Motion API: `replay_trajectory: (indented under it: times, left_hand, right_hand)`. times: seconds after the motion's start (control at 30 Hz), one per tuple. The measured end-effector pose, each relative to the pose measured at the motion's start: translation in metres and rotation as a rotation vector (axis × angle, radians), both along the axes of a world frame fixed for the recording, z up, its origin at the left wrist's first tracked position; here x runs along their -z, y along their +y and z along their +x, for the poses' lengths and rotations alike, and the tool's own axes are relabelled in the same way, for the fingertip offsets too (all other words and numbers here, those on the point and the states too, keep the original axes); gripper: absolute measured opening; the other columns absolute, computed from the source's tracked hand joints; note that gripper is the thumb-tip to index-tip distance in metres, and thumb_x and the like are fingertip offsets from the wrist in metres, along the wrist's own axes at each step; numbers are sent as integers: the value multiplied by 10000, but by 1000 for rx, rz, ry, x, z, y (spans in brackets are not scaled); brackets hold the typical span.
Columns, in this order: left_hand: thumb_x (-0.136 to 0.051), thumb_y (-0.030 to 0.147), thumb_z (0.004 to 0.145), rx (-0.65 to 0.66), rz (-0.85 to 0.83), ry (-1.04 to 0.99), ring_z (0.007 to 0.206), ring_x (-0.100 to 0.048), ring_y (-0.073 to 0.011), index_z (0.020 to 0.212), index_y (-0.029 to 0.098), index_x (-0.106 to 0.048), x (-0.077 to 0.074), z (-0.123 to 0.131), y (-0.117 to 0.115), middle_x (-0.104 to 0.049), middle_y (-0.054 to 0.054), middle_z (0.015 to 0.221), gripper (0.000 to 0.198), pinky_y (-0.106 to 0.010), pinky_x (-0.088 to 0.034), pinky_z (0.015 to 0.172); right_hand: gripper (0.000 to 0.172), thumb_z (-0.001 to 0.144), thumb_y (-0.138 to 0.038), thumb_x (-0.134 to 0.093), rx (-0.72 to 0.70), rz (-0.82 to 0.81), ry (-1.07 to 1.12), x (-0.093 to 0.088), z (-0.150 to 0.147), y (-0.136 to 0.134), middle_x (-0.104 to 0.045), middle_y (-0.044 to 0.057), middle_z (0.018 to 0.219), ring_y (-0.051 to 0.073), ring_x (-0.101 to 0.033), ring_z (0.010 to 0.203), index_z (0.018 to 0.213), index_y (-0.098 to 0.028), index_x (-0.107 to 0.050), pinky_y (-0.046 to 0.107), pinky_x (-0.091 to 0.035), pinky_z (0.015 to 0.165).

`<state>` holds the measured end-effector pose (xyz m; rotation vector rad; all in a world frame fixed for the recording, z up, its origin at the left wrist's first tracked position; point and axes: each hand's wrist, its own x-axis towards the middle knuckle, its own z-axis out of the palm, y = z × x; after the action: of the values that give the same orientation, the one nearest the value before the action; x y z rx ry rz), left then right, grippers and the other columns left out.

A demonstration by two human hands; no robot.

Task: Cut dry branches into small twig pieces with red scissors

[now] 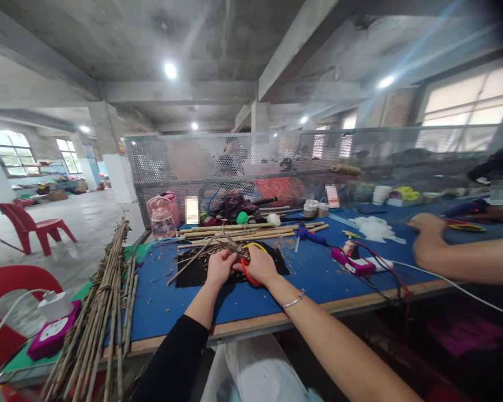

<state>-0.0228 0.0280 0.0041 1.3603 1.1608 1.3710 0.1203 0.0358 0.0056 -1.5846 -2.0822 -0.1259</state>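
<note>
My right hand (260, 266) is closed around shears with one red handle (248, 274) and one yellow handle (256, 245). The metal blades (233, 244) point away from me, up and to the left. Close beside them, my left hand (220, 267) is closed in a pinch at the blades; the small piece in its fingers is too hidden to name. Both hands are above a black cloth (188, 273) strewn with brown scraps. A thin stick (184, 270) lies slanted across the cloth, left of my left hand. Longer peeled sticks (272, 232) lie just behind.
A bundle of long sticks (104, 290) leans over the table's left end. A blue glue gun (312, 234) and purple power strip (352, 262) with cables lie to the right. A co-worker's arm (465, 259) reaches in at far right. Perforated metal panels (184, 162) stand behind.
</note>
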Motion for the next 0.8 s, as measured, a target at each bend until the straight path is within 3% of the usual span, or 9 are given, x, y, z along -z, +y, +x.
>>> replay_trajectory:
  times: [0.17,0.43,0.63,0.8]
  left_hand:
    - [-601,324,672,15,7,11,369,-387,-41,873,114,-658,2,-1,0,-588,4,559,296,-149,-317,348]
    - [-581,269,695,43,-23,-61,490,-521,-75,995,152,-631,3,-2,5,-665,-41,785,326,-153,-362,387]
    - [-542,221,720,62,-21,-166,663,-598,-122,937,137,-620,5,-1,9,-665,-63,837,245,-176,-440,487]
    - [-499,145,714,21,80,-13,654,-588,-128,787,113,-646,8,-3,10,-667,-55,730,167,-217,-461,615]
  right_hand:
    - [542,659,-670,-507,15,-40,-4,1,1,2,-621,71,821,219,-600,776,910,-190,-483,285,-393,634]
    - [501,679,-672,-481,43,-122,10,0,1,2,-637,72,804,219,-611,756,845,-200,-520,275,-384,614]
    - [532,645,-660,-530,-18,-12,23,-1,1,1,-608,67,838,211,-583,807,879,-183,-512,282,-392,659]
    - [531,634,-639,-562,-88,70,-5,-2,1,2,-581,88,874,221,-552,840,871,-167,-510,316,-393,726]
